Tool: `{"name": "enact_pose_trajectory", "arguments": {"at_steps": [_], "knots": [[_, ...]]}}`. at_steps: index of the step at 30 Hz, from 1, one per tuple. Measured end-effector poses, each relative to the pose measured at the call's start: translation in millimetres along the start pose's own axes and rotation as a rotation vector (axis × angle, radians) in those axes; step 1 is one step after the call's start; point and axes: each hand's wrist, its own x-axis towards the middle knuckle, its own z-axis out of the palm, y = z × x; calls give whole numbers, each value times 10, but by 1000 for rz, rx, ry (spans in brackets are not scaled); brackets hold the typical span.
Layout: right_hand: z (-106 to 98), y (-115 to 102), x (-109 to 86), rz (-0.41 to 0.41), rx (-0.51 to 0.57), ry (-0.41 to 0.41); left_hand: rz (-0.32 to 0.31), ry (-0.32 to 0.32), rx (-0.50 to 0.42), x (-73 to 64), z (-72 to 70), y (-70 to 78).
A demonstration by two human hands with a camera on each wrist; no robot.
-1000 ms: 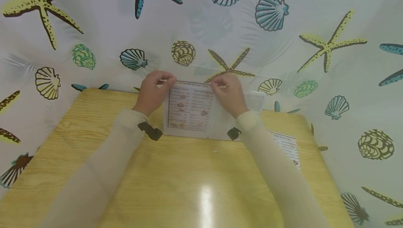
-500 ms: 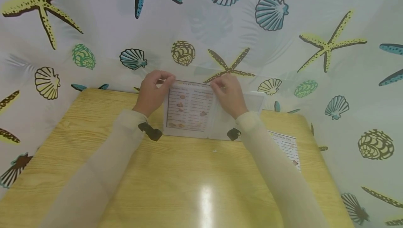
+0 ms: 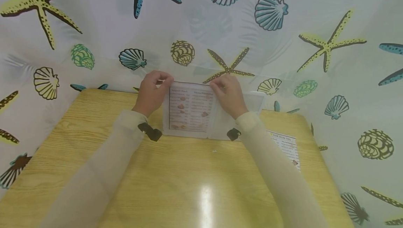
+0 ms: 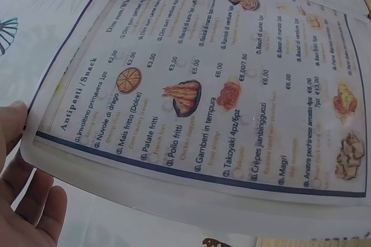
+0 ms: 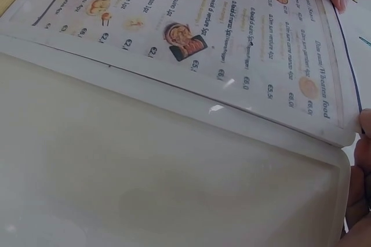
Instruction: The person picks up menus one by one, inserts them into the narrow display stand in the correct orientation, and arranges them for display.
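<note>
A printed menu sheet (image 3: 190, 107) with food pictures lies in the left half of a clear plastic menu cover (image 3: 226, 130), its dark top edge standing at the cover's upper rim. My left hand (image 3: 151, 93) pinches the top left corner. In the left wrist view its thumb (image 4: 13, 122) is on the front, with curled fingers (image 4: 37, 209) behind the corner. Near the fold, my right hand (image 3: 231, 95) pinches the top edge between thumb and fingers. The cover's right half (image 5: 145, 160) is blank and see-through, partly hidden by my right hand and wrist in the head view.
Another menu sheet (image 3: 284, 147) lies on the wooden table (image 3: 170, 179) to the right, partly under my right forearm. A small white scrap (image 3: 214, 151) is in front of the cover. Behind the table hangs a cloth (image 3: 195, 21) printed with shells and starfish.
Both hands stay nearly in place, the left one shifting slightly left. The sheet has shifted a little inside the cover, and its title line at the top has gone out of sight.
</note>
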Motion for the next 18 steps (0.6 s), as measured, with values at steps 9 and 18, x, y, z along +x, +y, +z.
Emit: {"name": "enact_pose_trajectory", "arguments": {"at_steps": [9,18], "knots": [[7,14,-2,-19,0,-2,12,-12,19,-1,1,2],[11,18,-3,-54,-14,16,23,-6,9,-10,-6,12]]}}
